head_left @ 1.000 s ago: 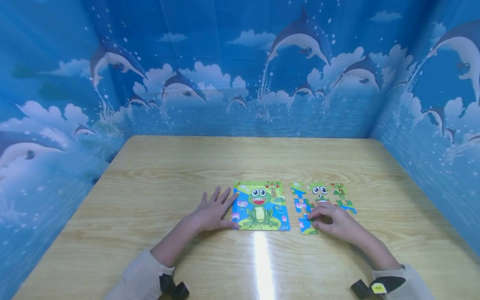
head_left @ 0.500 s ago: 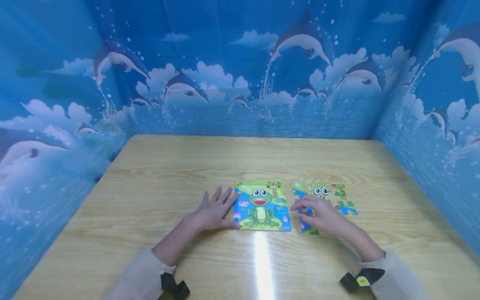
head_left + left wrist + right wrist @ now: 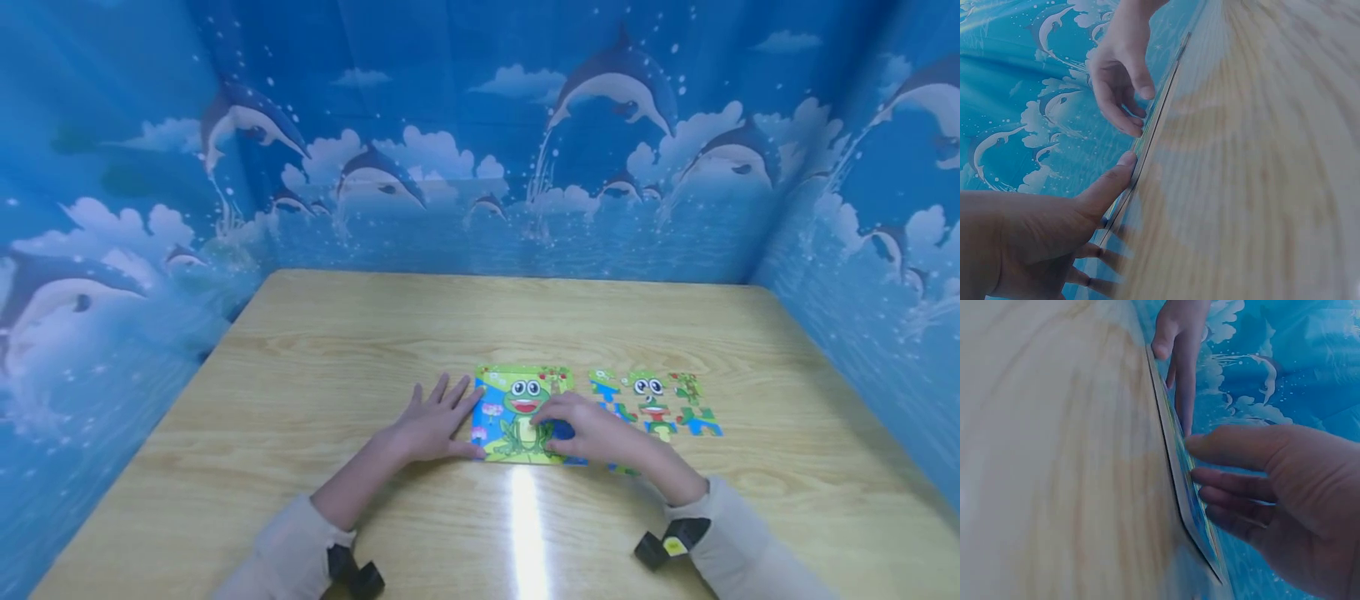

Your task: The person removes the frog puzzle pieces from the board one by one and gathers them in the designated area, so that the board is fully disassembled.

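Note:
A flat square frog puzzle (image 3: 517, 433) lies on the table, its picture of a smiling green frog facing up. My left hand (image 3: 431, 429) lies with fingers spread at its left side, fingertips and thumb on the edge. Over the right half of the puzzle is my right hand (image 3: 596, 429), its fingers loosely bent and thumb apart. In the left wrist view, nothing shows between the fingers of the right hand (image 3: 1121, 75). Loose jigsaw pieces (image 3: 648, 387) with a matching frog picture lie to the right, some hidden behind the right hand and forearm.
The wooden table (image 3: 360, 333) carries a bright light streak in front of the puzzle. A blue dolphin-print curtain (image 3: 450, 208) encloses the back and both sides. A small black device (image 3: 663, 542) is strapped on each wrist.
My right hand has moved left from the loose pieces to over the frog puzzle, uncovering several pieces behind it. The left hand keeps its place at the puzzle's left edge.

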Demonstrator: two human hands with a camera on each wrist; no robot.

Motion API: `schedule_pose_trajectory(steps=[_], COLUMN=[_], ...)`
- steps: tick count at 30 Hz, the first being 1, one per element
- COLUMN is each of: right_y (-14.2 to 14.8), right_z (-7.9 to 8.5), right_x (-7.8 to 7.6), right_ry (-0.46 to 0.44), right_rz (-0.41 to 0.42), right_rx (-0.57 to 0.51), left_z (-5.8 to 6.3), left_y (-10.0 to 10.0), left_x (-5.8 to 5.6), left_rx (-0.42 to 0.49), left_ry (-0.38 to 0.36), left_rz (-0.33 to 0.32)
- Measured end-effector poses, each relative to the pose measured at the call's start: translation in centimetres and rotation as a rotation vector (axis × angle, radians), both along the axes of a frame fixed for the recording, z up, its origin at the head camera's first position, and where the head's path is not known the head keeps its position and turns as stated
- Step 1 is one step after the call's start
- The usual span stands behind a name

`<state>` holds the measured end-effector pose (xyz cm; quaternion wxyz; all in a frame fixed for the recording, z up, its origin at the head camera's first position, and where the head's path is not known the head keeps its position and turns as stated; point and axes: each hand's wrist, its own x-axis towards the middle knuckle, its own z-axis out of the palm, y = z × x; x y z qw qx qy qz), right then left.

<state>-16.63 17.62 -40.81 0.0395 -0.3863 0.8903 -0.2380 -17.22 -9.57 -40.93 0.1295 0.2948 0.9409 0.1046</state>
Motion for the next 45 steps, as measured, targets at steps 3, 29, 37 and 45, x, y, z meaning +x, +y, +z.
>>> schedule_pose_trajectory(steps=[3,29,37,45], right_y=[-0.17,-0.41,-0.37,-0.15], right_z=[-0.02,0.1,-0.04,-0.38], right_x=[0.14,0.14,0.06,-0.14], right_ry=[-0.011,-0.086,-0.096,-0.104], right_rz=[-0.013,-0.005,-0.006,0.008], right_rx=[0.031,0.01,-0.002,-0.055], left_z=[0.07,0.25,0.11,0.07], left_y=[0.09,-0.01,0.04,0.08], left_x=[0.0,0.05,-0.02,-0.03], left_rx=[-0.001,0.012,0.007,0.012], left_ry=[-0.003,-0.01,-0.01,-0.013], left_rz=[-0.001,0.012,0.01,0.009])
